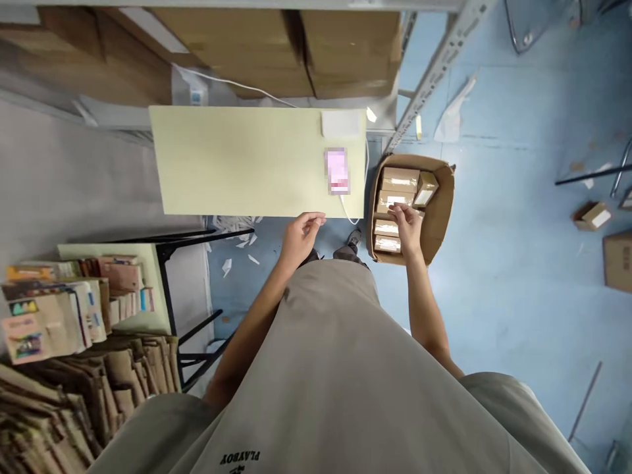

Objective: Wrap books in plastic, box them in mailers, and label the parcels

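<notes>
My left hand (302, 232) hovers at the near edge of a pale yellow table (232, 161), fingers curled loosely together with nothing visible in them. My right hand (407, 220) reaches over an open cardboard carton (438, 210) on the floor to the right of the table. Its fingers are bent above the several small brown boxes (399, 179) with white labels packed inside, touching or just above one. A phone (338, 171) lies on the table's right part with a white cable attached, beside a white charger block (342, 123).
A low shelf (106, 289) at the left holds books and packets, with flattened cardboard stacked below it. Large brown boxes (276, 46) sit behind the table. A metal rack post (434, 72) stands at the right. Loose small boxes (592, 216) and paper scraps lie on the blue floor.
</notes>
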The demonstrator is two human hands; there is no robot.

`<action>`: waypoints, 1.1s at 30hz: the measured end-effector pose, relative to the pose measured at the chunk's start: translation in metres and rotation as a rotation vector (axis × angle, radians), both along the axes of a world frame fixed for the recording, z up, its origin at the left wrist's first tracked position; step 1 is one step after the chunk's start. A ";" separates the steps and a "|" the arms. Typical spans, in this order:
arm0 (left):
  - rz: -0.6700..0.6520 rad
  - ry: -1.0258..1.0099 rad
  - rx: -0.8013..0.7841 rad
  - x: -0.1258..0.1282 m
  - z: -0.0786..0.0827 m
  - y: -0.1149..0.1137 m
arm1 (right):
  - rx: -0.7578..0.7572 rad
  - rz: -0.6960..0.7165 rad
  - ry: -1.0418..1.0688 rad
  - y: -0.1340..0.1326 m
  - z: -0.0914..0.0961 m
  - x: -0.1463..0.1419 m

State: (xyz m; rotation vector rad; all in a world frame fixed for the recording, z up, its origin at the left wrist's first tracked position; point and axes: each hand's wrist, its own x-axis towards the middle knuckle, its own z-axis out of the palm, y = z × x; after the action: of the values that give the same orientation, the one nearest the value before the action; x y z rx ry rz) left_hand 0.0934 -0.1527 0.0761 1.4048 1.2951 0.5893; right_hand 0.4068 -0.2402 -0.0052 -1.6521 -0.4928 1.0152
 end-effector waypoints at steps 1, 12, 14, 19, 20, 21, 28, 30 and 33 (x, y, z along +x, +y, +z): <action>0.036 -0.016 0.024 -0.012 0.006 0.003 | 0.041 0.057 -0.019 0.015 0.015 -0.017; 0.677 -0.191 0.263 -0.234 0.049 0.005 | 0.203 0.629 -0.086 0.132 0.140 -0.286; 0.814 -0.190 0.293 -0.276 0.057 -0.003 | 0.252 0.750 -0.100 0.146 0.146 -0.338; 1.131 -0.171 0.411 -0.371 0.072 -0.042 | 0.338 1.056 -0.074 0.172 0.156 -0.463; 1.202 -0.170 0.432 -0.388 0.073 -0.052 | 0.345 1.119 -0.066 0.176 0.158 -0.486; 1.274 -0.168 0.452 -0.404 0.072 -0.062 | 0.352 1.183 -0.061 0.179 0.159 -0.509; 1.698 -0.100 0.360 -0.485 0.052 -0.121 | 0.373 1.533 -0.048 0.193 0.158 -0.646; 1.772 -0.058 0.354 -0.503 0.050 -0.130 | 0.371 1.592 -0.031 0.196 0.152 -0.682; 1.884 0.034 0.340 -0.532 0.050 -0.138 | 0.342 1.694 0.011 0.198 0.137 -0.737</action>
State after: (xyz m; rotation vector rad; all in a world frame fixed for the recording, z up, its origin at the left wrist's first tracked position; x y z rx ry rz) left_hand -0.4383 -0.2902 0.1257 -0.0497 2.3643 2.0131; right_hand -0.3302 -0.0421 0.1322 -0.6175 -2.0659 1.8863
